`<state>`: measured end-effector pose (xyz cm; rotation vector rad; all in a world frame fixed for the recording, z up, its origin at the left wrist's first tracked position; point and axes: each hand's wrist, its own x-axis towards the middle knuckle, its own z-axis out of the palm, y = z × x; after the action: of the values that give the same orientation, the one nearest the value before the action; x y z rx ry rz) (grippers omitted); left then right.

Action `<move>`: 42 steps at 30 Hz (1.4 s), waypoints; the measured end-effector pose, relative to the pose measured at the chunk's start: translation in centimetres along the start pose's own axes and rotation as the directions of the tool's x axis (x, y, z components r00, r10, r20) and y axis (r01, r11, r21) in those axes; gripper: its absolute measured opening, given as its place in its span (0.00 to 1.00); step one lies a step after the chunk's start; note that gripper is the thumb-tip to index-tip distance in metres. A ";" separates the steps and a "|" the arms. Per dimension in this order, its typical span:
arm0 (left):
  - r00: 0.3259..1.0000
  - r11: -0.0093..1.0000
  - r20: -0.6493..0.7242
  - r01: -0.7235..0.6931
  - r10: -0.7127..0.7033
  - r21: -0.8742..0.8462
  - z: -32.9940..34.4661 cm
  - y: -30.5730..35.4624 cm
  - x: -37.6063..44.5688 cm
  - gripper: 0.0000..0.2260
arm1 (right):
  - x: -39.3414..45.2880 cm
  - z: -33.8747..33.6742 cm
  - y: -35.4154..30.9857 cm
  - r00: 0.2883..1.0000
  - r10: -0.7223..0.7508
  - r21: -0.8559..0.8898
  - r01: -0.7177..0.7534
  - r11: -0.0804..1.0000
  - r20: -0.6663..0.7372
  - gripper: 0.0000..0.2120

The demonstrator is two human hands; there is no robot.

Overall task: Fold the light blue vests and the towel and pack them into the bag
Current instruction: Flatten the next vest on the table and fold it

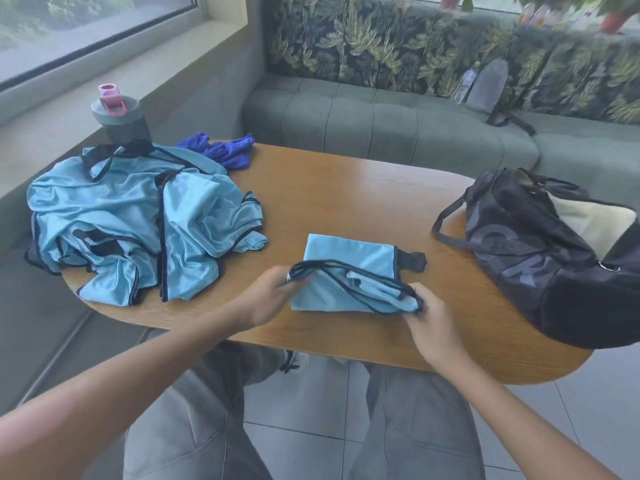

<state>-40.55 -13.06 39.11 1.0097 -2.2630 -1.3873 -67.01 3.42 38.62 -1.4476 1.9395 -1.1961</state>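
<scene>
While the folded vest (349,271) lies low in the middle of the frame on the wooden table (346,188), both hands pinch its near corners: the left hand (270,296) grips the dark-trimmed edge at the bundle's left end, and the right hand (429,323) grips the bunched trim at its right end. The bundle's long axis runs left to right across the picture, so each hand has one end and the cloth spans between them, with a small black tab sticking out at its upper right corner. My judgement is that one more fold remains, or a lift toward the bag (540,258), which sits at the right edge of the frame with its mouth open and a pale lining showing. Since the bag lies to the right of the bundle, the right hand is the nearer one for carrying it over. To the left of centre, a heap of unfolded vests (138,223) waits, well apart from the bundle. Behind that heap, in the upper left, lie a crumpled dark blue towel (225,150) and a grey bottle (124,119) with a pink cap.
</scene>
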 end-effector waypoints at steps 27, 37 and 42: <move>0.951 0.600 0.095 -0.262 0.295 0.756 5.0 -2.5 10.6 0.23 | 8.0 1.4 1.8 0.866 0.486 0.069 -0.481 0.874 -0.120 0.11; 0.982 0.537 0.155 -0.188 0.106 0.822 4.8 -2.7 11.1 0.28 | 4.0 3.1 4.4 0.918 -0.218 -0.869 0.388 0.308 0.332 0.27; 0.988 0.573 0.123 -0.157 0.098 0.805 4.5 -2.9 10.9 0.26 | 4.9 1.9 5.7 0.946 -0.141 -0.923 0.318 0.217 0.293 0.26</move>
<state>-49.60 -18.58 33.27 0.9778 -3.0156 -0.2187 -70.45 -1.40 33.56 -2.3679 2.5064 0.3377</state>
